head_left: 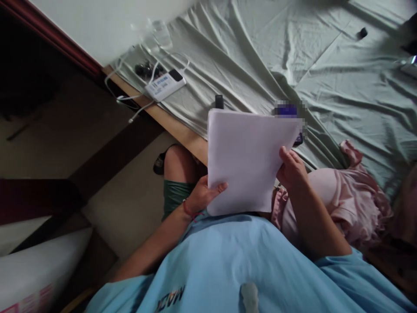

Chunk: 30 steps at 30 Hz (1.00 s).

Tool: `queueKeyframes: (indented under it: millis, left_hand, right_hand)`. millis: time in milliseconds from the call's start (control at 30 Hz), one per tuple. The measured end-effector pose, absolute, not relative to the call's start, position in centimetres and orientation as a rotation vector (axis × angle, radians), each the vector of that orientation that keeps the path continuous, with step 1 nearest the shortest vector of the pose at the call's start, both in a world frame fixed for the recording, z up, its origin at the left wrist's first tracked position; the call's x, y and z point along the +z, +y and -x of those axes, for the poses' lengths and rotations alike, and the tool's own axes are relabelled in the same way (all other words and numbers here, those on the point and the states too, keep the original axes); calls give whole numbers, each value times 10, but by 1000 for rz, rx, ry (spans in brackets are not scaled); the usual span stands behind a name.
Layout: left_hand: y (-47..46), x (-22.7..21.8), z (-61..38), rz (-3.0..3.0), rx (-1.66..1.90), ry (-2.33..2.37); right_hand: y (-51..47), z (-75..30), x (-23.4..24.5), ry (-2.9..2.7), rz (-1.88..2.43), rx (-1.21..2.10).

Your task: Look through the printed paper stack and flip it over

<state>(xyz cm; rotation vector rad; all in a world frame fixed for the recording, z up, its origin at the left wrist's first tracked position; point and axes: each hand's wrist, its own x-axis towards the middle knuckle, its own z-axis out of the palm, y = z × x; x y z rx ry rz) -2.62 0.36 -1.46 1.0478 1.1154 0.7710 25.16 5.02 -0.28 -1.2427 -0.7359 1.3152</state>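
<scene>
From the head camera, you are looking down over your light blue shirt at a sheaf of white paper held up in front of you, its blank face toward the camera and tilted slightly to the right. Your left hand has closed its grip on the lower left corner, thumb lying across the front of the sheet and the other fingers hidden behind it; a thin red band circles that wrist. Your right hand is closed on the right edge about halfway up, thumb on the front near the edge, fingers curled round the back. The paper rests against nothing else that you can see; it hangs between the two hands, above your lap and the green shorts.

Behind the paper lies a bed covered in a wrinkled pale green sheet, with a wooden edge running along its near side. On the sheet near the wall sits a white power bank with white cables trailing off the edge, and just beside it a cluster of small dark objects, too small to tell apart. A clear plastic container stands by the wall; you cannot tell what it holds. A small dark item peeks above the paper's top edge. Pink cloth is bunched just to your right.
</scene>
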Motion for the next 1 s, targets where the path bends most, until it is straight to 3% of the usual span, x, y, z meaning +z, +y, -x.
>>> queueKeyframes:
  millis: [333,633,733,900,1000]
  left_hand:
    - [-1,-25,28,-575,676,1057]
    - [-4,-34,25,-444,602,1131]
    - [-3,-32,25,-449,594,1120]
    - [-2,-30,24,-457,585,1149]
    - [-3,-29,22,-454,583,1161]
  right_hand:
    - [35,-240,-19,-531,1430,1579]
    - [23,-234,-17,-692,1454,1567]
    - [24,-243,-23,-900,1520,1315]
    - [43,-261,-19,-1382,1733,482]
    - [65,-259,-2,-1703,1681,237]
